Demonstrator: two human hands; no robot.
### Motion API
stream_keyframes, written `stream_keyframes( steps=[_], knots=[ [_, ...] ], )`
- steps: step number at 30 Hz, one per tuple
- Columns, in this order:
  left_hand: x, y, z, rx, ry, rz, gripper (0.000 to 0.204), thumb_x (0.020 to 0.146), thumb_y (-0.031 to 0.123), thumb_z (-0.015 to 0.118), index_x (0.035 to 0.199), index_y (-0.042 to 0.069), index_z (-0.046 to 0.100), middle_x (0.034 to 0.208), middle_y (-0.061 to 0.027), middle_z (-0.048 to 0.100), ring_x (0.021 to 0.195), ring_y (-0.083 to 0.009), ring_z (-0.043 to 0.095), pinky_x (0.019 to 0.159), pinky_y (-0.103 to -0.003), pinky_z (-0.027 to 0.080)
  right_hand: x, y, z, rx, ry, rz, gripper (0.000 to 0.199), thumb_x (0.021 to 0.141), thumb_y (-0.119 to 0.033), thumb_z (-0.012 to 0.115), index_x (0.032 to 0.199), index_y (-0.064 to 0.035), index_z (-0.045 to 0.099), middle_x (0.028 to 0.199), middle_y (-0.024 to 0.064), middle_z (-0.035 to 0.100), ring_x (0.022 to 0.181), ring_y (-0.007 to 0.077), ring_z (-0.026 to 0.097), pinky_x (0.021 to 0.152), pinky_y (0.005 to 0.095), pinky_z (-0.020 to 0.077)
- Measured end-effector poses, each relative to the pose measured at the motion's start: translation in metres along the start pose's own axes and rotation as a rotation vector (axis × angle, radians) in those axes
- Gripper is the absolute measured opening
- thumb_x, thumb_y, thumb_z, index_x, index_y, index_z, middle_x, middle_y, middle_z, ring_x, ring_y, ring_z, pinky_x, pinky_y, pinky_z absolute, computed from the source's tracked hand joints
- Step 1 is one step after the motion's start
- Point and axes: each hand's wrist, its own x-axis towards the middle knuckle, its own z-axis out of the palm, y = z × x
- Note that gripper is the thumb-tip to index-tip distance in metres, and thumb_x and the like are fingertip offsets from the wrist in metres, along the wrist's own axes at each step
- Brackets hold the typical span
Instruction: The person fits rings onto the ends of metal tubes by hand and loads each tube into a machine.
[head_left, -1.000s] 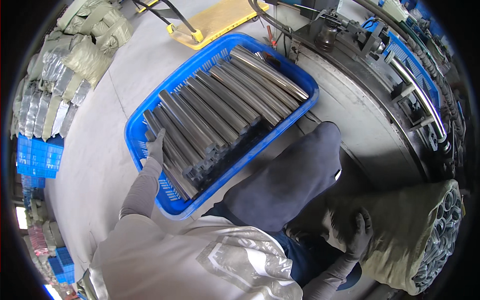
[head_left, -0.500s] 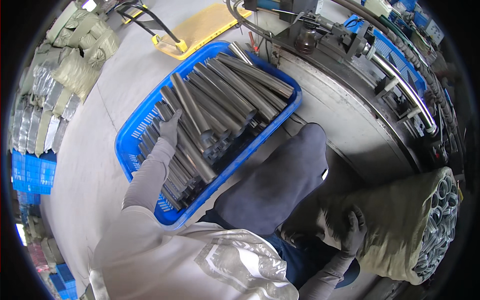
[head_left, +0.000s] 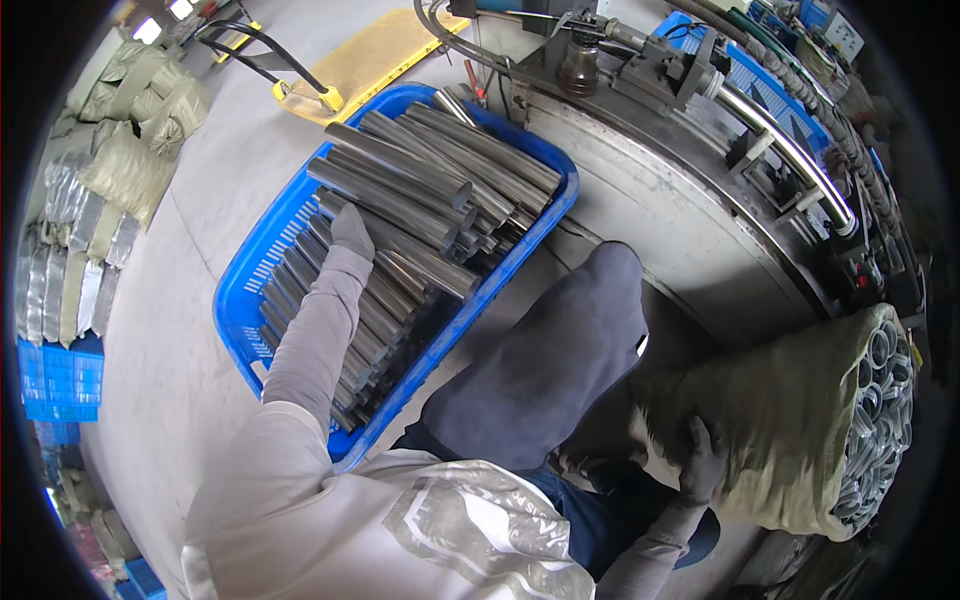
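A blue plastic basket [head_left: 228, 290] holds many shiny metal tubes [head_left: 400, 195], lying side by side at a slant. My left hand [head_left: 352, 237], in a grey glove, reaches in and presses on the tubes at the middle of the pile. Its fingertips are hidden, so I cannot tell whether they grip a tube. At the lower right, my gloved right hand [head_left: 706, 462] lies against an olive woven sack [head_left: 770, 420], fingers apart and nothing held. Short metal tubes or rings [head_left: 878, 400] show at the sack's open end.
A workbench with a machine [head_left: 690, 75] and a long polished bar [head_left: 790, 150] runs along the right. A yellow platform trolley [head_left: 375, 55] stands beyond the basket. Stacked sacks [head_left: 130, 180] and blue crates [head_left: 60, 380] line the left. A dark-covered leg [head_left: 540, 350] lies between basket and sack.
My left hand has shifted slightly right across the pile, and the tubes near it have rolled and settled at a new slant. The right hand keeps its place on the sack. The view has turned slightly.
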Motion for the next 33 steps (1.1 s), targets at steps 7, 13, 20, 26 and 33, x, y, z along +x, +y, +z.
stream_keyframes(
  steps=[7, 13, 20, 26, 33],
  knots=[
    [-0.026, 0.1, -0.089, -0.064, -0.192, 0.223, 0.072, 0.093, 0.019, 0.068, 0.158, 0.004, 0.042, 0.162, -0.0237, 0.039, 0.152, -0.0424, 0.034, 0.123, -0.057, 0.029, -0.014, 0.022, -0.025, -0.142, 0.145, -0.126, 0.031, 0.098, -0.013, 0.072, 0.125, 0.0012, 0.07, 0.108, 0.0069, 0.072, 0.097, 0.0141, 0.067, 0.083, 0.0301, 0.0549],
    [0.008, 0.106, -0.095, 0.031, -0.351, 0.532, 0.082, 0.076, 0.021, 0.079, 0.151, 0.005, 0.048, 0.143, -0.0197, 0.055, 0.136, -0.0419, 0.048, 0.117, -0.057, 0.036, -0.034, -0.044, -0.01, -0.137, 0.027, -0.256, 0.036, 0.098, -0.014, 0.072, 0.13, 0.0022, 0.069, 0.105, 0.0048, 0.072, 0.092, 0.0116, 0.067, 0.078, 0.0259, 0.0541],
    [0.081, 0.134, -0.153, -0.323, -0.519, 0.553, 0.072, 0.069, 0.008, 0.074, 0.139, 0.007, 0.058, 0.124, -0.02, 0.059, 0.12, -0.0424, 0.056, 0.106, -0.049, 0.045, -0.093, -0.095, -0.085, -0.204, 0.368, -0.544, 0.032, 0.096, -0.011, 0.075, 0.125, 0.0015, 0.072, 0.111, 0.0098, 0.077, 0.098, 0.0137, 0.071, 0.085, 0.0286, 0.0567],
    [0.083, 0.305, -0.246, -0.92, -0.539, 0.55, 0.065, 0.067, 0.002, 0.07, 0.131, 0.001, 0.06, 0.109, -0.0209, 0.063, 0.102, -0.0432, 0.062, 0.093, -0.048, 0.052, -0.076, -0.16, -0.165, -0.678, 0.988, -0.792, 0.031, 0.093, -0.007, 0.076, 0.124, -0.0024, 0.073, 0.119, 0.016, 0.073, 0.111, 0.0318, 0.071, 0.095, 0.0373, 0.0558],
    [0.039, 0.418, -0.232, -0.662, -0.305, 1.123, 0.064, 0.077, 0.031, 0.081, 0.13, 0.005, 0.058, 0.106, -0.0149, 0.066, 0.104, -0.0338, 0.066, 0.085, -0.047, 0.053, -0.027, -0.165, -0.208, -1.124, 0.931, -0.551, 0.028, 0.093, -0.024, 0.072, 0.115, -0.0067, 0.076, 0.127, 0.0138, 0.071, 0.124, 0.0358, 0.061, 0.106, 0.0451, 0.0489]
  ],
)
